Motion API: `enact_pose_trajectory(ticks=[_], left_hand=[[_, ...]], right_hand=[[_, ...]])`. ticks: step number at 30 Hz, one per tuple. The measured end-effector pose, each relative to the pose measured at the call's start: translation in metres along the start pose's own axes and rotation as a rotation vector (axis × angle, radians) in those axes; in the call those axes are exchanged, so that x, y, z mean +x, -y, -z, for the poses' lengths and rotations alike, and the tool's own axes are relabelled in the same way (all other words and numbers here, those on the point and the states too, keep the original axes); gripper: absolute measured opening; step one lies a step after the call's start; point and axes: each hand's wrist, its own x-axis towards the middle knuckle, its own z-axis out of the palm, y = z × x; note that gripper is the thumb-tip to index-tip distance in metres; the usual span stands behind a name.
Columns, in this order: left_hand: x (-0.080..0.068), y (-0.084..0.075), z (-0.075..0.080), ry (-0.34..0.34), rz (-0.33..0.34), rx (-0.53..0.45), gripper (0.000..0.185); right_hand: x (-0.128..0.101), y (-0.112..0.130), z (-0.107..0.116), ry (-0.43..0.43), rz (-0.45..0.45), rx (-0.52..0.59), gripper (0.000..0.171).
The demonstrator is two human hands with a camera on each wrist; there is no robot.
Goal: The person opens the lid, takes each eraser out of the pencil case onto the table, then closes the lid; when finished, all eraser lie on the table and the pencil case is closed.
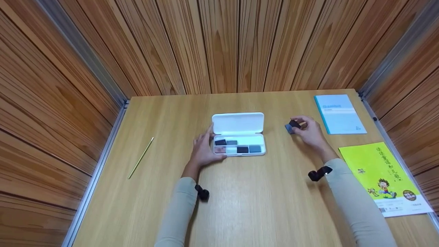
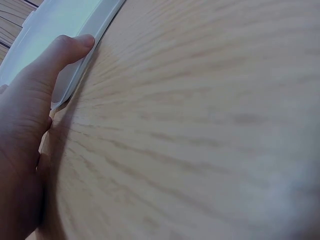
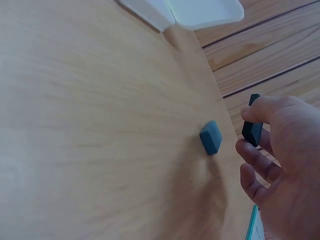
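A white pencil case (image 1: 240, 155) lies on the table with its lid (image 1: 238, 123) raised. Inside it are several small blocks that look like erasers, among them a black one (image 1: 242, 150), a blue-grey one (image 1: 255, 149) and a pinkish one (image 1: 220, 150). My left hand (image 1: 204, 148) grips the case at its left end, thumb along the front edge and fingers by the hinge side. To the right of the case, my right hand (image 1: 310, 132) pinches a black eraser (image 3: 253, 122) between thumb and fingers. A blue-grey eraser (image 3: 211, 137) rests on the table just below it.
A gold-coloured thin stick, like a pencil (image 1: 141, 157), lies at the left of the table. A light blue notebook (image 1: 341, 115) is at the back right, and a yellow-green booklet (image 1: 370, 164) lies under the right forearm's outer side. Wood-panelled walls (image 1: 224, 48) enclose the table.
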Motion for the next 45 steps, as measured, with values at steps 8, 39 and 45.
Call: enact_pose_trajectory(ticks=[8,39,45], left_hand=[[0.002,0.0,0.0,-0.006,-0.015,0.021,0.143],[0.0,0.0,0.0,0.0,0.01,0.013,0.143],[0.001,-0.001,-0.001,0.0,0.013,0.012,0.143]], right_hand=[[-0.004,-0.017,0.008,-0.054,-0.005,-0.007,0.041],[-0.006,-0.037,-0.003,-0.153,-0.011,-0.07,0.037],[-0.007,-0.038,-0.003,-0.126,-0.028,-0.054,0.039]])
